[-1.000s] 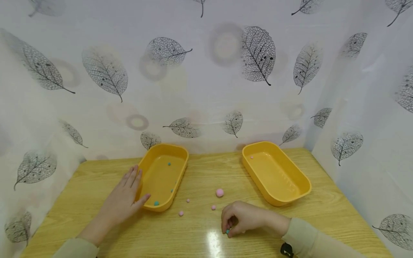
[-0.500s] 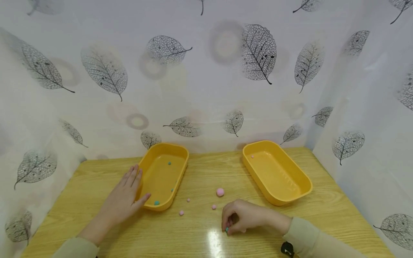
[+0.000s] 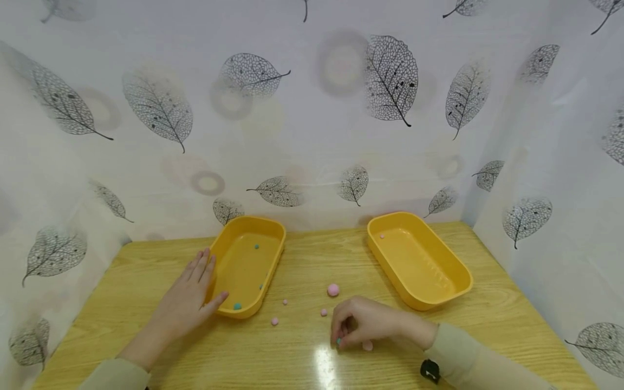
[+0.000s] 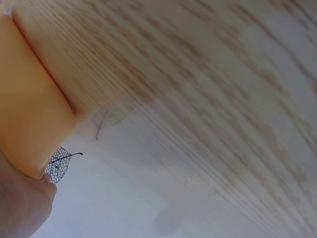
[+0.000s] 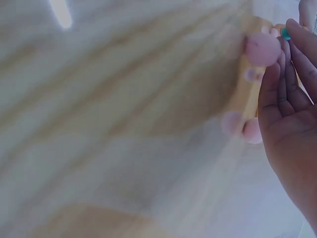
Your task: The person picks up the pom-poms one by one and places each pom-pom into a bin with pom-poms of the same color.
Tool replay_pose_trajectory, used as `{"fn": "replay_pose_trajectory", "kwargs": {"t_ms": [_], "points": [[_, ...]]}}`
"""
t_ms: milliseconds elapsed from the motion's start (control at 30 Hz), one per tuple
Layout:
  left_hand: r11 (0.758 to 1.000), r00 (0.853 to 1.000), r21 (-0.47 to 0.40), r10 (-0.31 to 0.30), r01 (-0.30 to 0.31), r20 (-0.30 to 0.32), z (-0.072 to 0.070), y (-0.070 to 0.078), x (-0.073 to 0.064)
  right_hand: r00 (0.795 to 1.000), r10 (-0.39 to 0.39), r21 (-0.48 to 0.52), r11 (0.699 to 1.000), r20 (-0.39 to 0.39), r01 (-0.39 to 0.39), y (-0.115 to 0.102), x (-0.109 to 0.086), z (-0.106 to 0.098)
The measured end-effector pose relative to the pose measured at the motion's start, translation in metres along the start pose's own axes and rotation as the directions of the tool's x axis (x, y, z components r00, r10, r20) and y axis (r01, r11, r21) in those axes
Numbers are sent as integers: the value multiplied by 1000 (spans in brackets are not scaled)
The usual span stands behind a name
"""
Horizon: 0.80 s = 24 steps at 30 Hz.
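Observation:
My right hand (image 3: 364, 324) pinches a small teal ball (image 3: 338, 341) between thumb and fingertips, low over the table. That teal ball (image 5: 285, 33) also shows at the fingertips in the right wrist view. Just beneath this hand's heel lies a pink ball (image 3: 368, 345). Straight fingers of my left hand (image 3: 182, 300) lie against the outer left side of the left yellow tray (image 3: 281, 238), thumb at its front rim. Inside that tray are a larger teal ball (image 3: 237, 306) and smaller ones. A big pink ball (image 3: 333, 290) sits on the table beyond my right hand.
The right yellow tray (image 3: 468, 281) stands at the back right, with a tiny pink ball (image 3: 382, 236) in it. Small pink balls (image 3: 275, 321) are scattered on the wooden table (image 3: 312, 260) between the trays. A leaf-printed curtain (image 3: 312, 135) encloses the back and sides.
My right hand has shifted slightly up and left with the teal ball, baring the pink ball near its heel. The left hand stays at the tray.

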<state>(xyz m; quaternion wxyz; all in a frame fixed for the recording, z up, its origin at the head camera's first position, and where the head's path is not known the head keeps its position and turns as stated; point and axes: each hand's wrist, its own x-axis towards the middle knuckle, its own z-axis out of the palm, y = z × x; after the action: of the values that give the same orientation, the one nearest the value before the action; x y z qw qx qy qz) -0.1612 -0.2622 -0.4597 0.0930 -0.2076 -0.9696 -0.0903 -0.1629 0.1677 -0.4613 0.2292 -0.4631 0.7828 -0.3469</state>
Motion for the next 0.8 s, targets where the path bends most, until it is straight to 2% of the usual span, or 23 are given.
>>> {"fn": "replay_pose_trajectory", "kwargs": {"t_ms": [100, 233, 467, 800], "points": [[1000, 1000, 5, 9, -9, -20, -1, 1, 0, 1000, 24, 5, 1000, -15, -24, -5, 2, -3], [1000, 1000, 2, 2, -2, -11, -2, 1, 1, 999, 36, 30, 999, -38, -35, -9, 5, -7], [1000, 1000, -1, -19, 19, 22, -2, 2, 1, 994, -32, 6, 999, -101, 33, -9, 13, -14], [1000, 1000, 5, -14, 14, 20, -4, 2, 1, 989, -48, 5, 999, -141, 49, -11, 23, -24]]}}
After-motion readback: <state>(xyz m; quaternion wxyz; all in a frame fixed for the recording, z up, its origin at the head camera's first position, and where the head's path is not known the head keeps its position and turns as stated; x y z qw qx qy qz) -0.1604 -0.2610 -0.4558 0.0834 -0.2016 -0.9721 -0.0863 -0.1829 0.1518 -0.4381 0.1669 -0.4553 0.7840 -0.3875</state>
